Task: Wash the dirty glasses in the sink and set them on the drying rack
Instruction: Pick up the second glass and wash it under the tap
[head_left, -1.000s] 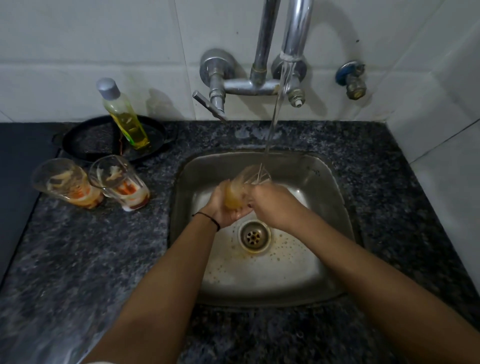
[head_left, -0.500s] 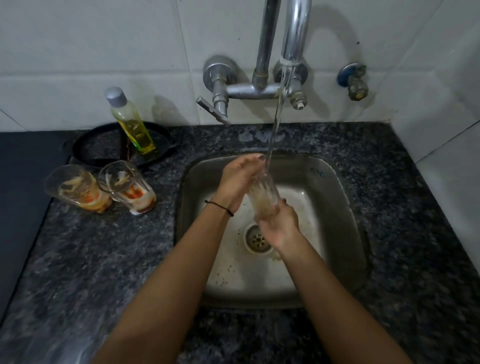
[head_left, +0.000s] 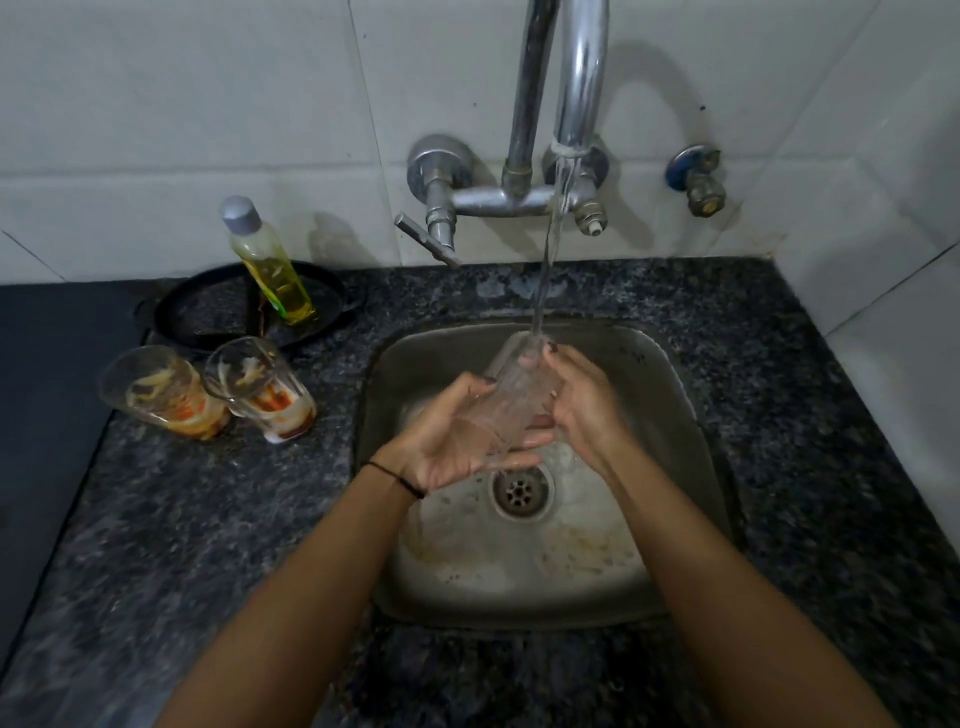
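Observation:
Over the steel sink (head_left: 675, 374) I hold a clear glass (head_left: 519, 400), tilted with its mouth up toward the running tap stream (head_left: 545, 280). My left hand (head_left: 457, 436) cups its base and side from below. My right hand (head_left: 582, 400) grips its right side, fingertips near the rim. The glass looks clean and water runs into it. Two dirty glasses stand on the counter left of the sink: one (head_left: 161, 392) with orange residue, and another (head_left: 260, 389) with red and white residue. No drying rack is in view.
A soap bottle (head_left: 270, 265) with yellow liquid stands in a black pan (head_left: 208, 312) behind the dirty glasses. The chrome tap (head_left: 519, 197) hangs from the tiled wall. Dark granite counter (head_left: 805, 415) surrounds the sink; the drain (head_left: 522, 491) lies under my hands.
The glass went from yellowish and lying between my hands to clear and tilted under the stream. My left hand dropped from the rim to cup the base; my right moved to the side.

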